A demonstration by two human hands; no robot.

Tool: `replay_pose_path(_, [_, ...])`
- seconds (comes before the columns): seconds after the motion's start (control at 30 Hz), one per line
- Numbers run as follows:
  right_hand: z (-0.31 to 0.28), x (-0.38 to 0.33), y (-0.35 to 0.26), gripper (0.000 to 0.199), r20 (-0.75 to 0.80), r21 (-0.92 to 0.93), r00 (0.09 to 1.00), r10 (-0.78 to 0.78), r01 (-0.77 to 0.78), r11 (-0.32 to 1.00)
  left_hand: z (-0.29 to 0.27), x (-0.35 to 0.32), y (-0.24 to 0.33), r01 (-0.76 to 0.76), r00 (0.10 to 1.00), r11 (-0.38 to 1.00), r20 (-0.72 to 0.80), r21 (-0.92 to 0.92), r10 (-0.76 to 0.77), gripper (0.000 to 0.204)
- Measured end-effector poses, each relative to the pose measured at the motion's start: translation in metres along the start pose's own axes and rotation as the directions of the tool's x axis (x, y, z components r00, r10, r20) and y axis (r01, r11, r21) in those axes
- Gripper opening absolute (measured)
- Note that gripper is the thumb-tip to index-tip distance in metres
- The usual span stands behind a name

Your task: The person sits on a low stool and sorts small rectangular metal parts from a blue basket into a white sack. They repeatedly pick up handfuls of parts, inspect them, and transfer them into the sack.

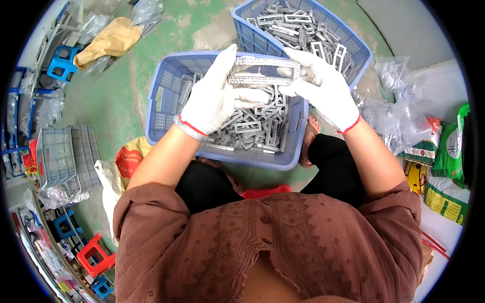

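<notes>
My left hand [208,98] and my right hand [327,86] wear white knit gloves with red cuffs. Between them is a grey rectangular frame [260,80], long and open in the middle. Gloved fingers close on both its ends, the left thumb pointing up and away. It hangs above a blue plastic basket [252,160] standing in front of me. Inside that basket lies a loose heap of similar small grey frames [247,127], partly hidden by my hands. I cannot tell whether one frame or several stacked together are held.
Behind, at the right, a second blue basket [247,36] holds many more grey frames. Clear plastic bags [399,113] and green packages [457,146] lie on the right. Grey crates [55,156], a red stool [95,256] and blue stools stand on the left. A tan sack [108,43] lies far left.
</notes>
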State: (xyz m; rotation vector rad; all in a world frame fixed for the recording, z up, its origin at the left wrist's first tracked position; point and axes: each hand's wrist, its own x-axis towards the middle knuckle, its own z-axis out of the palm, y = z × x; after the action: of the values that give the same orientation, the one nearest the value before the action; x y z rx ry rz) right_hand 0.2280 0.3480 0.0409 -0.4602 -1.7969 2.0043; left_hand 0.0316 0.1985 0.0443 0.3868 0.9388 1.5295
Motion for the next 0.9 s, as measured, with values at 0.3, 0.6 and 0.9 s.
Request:
replay_pose_path(0.3, [0.012,-0.007,-0.005,0.068,-0.046,-0.089,0.98,-0.194,0.189,0.978,0.019,-0.026,-0.01,-0.007,1.0,0.974,-0.017,-0.225,0.003,0.058])
replay_pose_path(0.6, [0.017,-0.002,-0.006,0.071,-0.014,-0.255,0.986,-0.165,0.156,0.954,0.0,-0.023,-0.016,-0.034,0.999,0.983,0.015,-0.182,0.038,0.058])
replay_pose_path(0.9, [0.016,0.003,-0.001,0.074,0.05,-0.095,0.995,-0.084,0.089,0.991,-0.012,-0.023,-0.02,-0.172,0.975,0.954,0.097,-0.246,0.201,0.041])
